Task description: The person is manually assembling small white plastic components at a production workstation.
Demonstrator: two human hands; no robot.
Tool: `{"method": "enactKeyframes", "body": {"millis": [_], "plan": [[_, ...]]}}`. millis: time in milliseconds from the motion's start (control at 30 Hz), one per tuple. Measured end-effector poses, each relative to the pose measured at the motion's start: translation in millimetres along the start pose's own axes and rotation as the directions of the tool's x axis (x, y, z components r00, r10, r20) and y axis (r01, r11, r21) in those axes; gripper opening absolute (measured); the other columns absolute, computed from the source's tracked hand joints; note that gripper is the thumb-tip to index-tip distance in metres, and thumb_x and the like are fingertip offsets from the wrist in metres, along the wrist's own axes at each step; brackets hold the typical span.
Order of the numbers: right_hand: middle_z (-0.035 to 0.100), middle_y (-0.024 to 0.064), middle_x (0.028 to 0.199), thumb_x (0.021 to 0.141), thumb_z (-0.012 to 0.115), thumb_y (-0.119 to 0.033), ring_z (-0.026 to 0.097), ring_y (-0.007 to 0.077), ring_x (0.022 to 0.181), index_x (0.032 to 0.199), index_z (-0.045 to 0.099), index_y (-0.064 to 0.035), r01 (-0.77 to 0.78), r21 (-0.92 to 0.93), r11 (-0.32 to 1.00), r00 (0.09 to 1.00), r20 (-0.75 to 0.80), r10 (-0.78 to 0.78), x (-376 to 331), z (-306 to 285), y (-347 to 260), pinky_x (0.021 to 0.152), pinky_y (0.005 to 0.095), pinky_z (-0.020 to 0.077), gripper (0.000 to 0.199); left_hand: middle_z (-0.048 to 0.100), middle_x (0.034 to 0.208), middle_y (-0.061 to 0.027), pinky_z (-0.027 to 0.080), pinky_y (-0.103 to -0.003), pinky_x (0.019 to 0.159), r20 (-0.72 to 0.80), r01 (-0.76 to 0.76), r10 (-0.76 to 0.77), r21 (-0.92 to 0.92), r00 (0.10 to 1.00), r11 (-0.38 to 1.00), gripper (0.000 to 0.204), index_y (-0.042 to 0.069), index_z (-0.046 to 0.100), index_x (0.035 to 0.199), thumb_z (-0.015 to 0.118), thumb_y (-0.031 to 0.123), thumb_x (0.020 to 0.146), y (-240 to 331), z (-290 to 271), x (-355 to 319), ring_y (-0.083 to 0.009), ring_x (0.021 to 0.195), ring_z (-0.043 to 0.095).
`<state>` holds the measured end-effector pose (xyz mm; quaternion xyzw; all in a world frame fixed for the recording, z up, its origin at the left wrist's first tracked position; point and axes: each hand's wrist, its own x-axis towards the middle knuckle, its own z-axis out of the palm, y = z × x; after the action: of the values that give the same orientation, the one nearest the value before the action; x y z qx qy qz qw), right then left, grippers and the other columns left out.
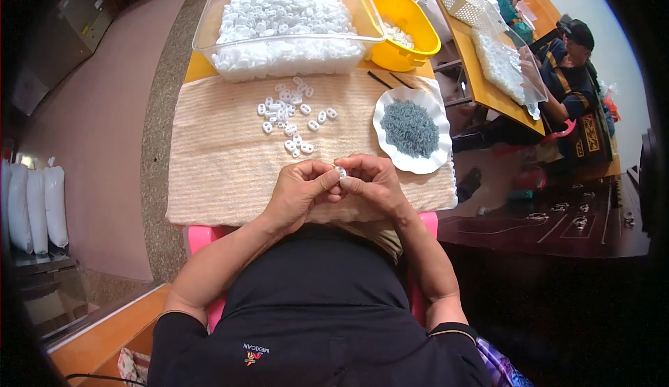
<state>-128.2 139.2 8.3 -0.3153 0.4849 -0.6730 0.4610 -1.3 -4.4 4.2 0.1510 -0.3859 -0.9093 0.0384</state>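
- Cloth [223,171], cream and ribbed, covered the table from edge to edge and carried nearly everything; both hands hovered over its near edge, close to the middle.
- Clear plastic bin [209,28], heaped with small white plastic pieces, stood along the cloth's far edge.
- Yellow bowl [411,17] sat just beside the bin at the far right corner, with a few white pieces inside.
- White scalloped plate [435,108] lay near the cloth's right edge, holding a mound of tiny grey-blue parts [411,127].
- Loose scatter of white pieces [289,115] lay in the middle of the cloth, between the bin and the hands.
- Left hand [300,192] was curled, thumb and fingertips pinching one side of a small white piece.
- Right hand [373,181] was curled likewise, its fingertips meeting the left's and pinching the other side.
- Small white piece [341,171] sat squeezed between the two sets of fingertips, above the cloth and mostly hidden by them.
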Motion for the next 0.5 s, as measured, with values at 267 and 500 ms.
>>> {"method": "enactKeyframes", "body": {"millis": [267,500], "plan": [[0.064,0.0048,0.095,0.088,0.065,-0.002,0.062,0.0100,0.082,0.115,0.057,0.0033,-0.014,-0.289,0.957,0.986,-0.165,-0.036,0.5,4.2,-6.0,0.072,0.0259,0.0544,0.029,0.063,0.085,-0.0037,0.054,-0.025,0.070,-0.040,0.012,-0.014,-0.050,0.999,0.999,0.015,0.002,0.063,0.098,0.061,0.017,0.093,4.3,5.4,-4.4,-0.0099,0.076,0.061],[0.063,0.0032,0.081,0.088,0.064,-0.001,0.060,0.0081,0.068,0.110,0.060,0.0040,0.146,-0.613,0.777,0.853,-0.321,-0.413,22.2,-13.2,-68.2,0.062,0.0230,0.0530,0.023,0.061,0.082,-0.0018,0.056,-0.026,0.069,-0.061,0.005,-0.010,-0.072,0.998,0.997,0.014,0.003,0.062,0.094,0.061,0.017,0.093,0.8,0.9,-3.9,-0.0096,0.074,0.060]]}}
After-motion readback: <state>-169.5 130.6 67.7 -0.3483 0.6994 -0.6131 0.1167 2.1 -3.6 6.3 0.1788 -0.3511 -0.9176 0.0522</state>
